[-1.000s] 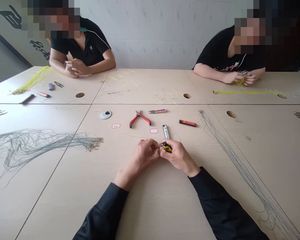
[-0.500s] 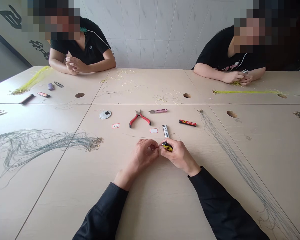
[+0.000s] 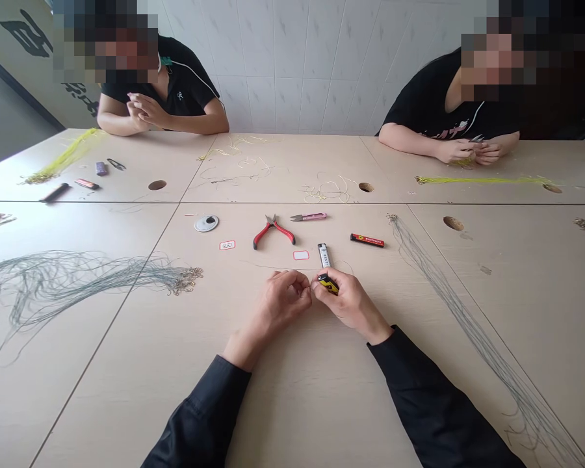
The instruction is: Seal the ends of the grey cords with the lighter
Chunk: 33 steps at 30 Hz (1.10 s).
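My right hand is closed around a black-and-yellow lighter, its top end toward my left hand. My left hand is pinched, thumb against fingertips, close beside the right fingertips; what it pinches is too small to make out. A thin line runs over the table just beyond both hands. Right behind my right hand lies a white lighter, partly covered by it. Red-handled pliers, pink thread snips and a red lighter lie farther out.
Bundles of grey line with hooks lie left and right. A round metal disc and small red-edged labels are on the table. Two co-workers sit opposite, near yellow bundles and holes in the tabletop.
My hands keep almost the same pose, with the lighter still in the right one. The left co-worker's hands have lifted and opened a little. The whole view has shifted slightly.
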Each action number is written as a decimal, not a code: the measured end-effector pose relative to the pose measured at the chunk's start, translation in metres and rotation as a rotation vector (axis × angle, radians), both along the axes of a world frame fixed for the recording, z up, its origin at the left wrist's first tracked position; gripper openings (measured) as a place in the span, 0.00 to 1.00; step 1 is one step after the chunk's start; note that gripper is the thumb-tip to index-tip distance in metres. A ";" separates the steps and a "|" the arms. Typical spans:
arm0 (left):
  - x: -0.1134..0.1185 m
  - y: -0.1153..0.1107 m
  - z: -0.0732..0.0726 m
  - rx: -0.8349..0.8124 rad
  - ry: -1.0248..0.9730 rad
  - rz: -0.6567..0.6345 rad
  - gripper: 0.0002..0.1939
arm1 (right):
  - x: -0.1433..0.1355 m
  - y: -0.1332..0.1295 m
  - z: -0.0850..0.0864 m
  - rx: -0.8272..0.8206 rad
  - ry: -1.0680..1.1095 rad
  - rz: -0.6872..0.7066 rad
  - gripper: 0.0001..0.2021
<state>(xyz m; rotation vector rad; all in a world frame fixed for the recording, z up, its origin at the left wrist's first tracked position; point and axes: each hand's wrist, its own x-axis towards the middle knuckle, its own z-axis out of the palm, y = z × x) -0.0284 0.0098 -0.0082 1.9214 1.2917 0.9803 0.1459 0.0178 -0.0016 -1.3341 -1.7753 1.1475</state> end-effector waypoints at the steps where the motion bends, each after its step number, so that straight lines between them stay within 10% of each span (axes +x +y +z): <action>1: 0.000 0.000 0.001 -0.006 -0.007 0.004 0.02 | 0.000 0.000 0.000 -0.002 0.025 -0.015 0.10; 8: 0.000 -0.002 0.004 -0.024 -0.014 0.024 0.03 | 0.001 -0.001 0.001 -0.046 0.077 -0.031 0.25; 33: -0.001 -0.003 0.003 -0.020 -0.043 -0.021 0.03 | 0.000 0.002 -0.004 -0.005 -0.066 0.025 0.20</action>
